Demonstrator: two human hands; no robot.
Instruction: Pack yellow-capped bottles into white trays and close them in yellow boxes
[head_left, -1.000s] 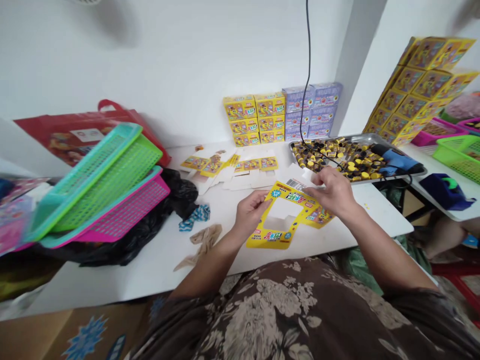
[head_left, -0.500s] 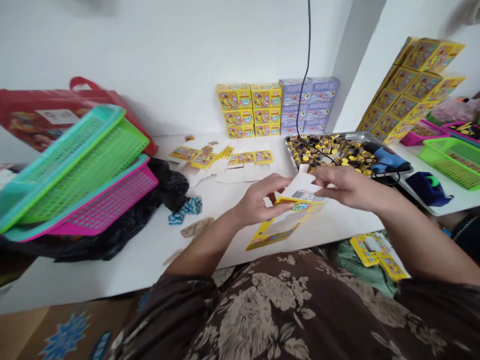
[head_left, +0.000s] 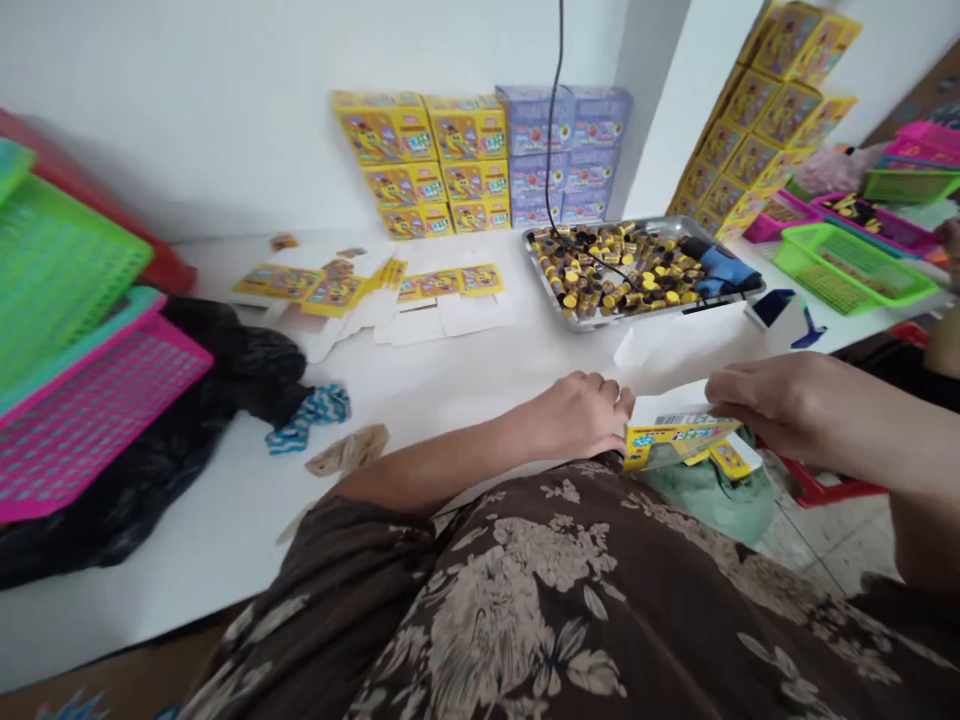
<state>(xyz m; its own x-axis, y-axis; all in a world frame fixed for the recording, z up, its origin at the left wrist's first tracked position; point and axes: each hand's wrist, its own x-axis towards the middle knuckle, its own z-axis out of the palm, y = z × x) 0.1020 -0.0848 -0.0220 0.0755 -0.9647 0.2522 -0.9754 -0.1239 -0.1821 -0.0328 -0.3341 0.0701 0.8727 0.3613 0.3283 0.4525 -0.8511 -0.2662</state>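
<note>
Left hand (head_left: pixel 583 415) and right hand (head_left: pixel 787 393) are pinching a yellow windowed carton (head_left: pixel 667 432) at four o'clock, seemingly folding it, with creasing needed next.

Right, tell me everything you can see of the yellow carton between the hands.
The yellow carton looks like thin printed card, with blue and multicoloured lettering too small to read. A white flap and a barcode show above the yellow band. It is tipped so its printed face is strongly foreshortened, close in front of the brown shirt. The left grip holds its left end; the right grip holds and hides its right end.
</note>
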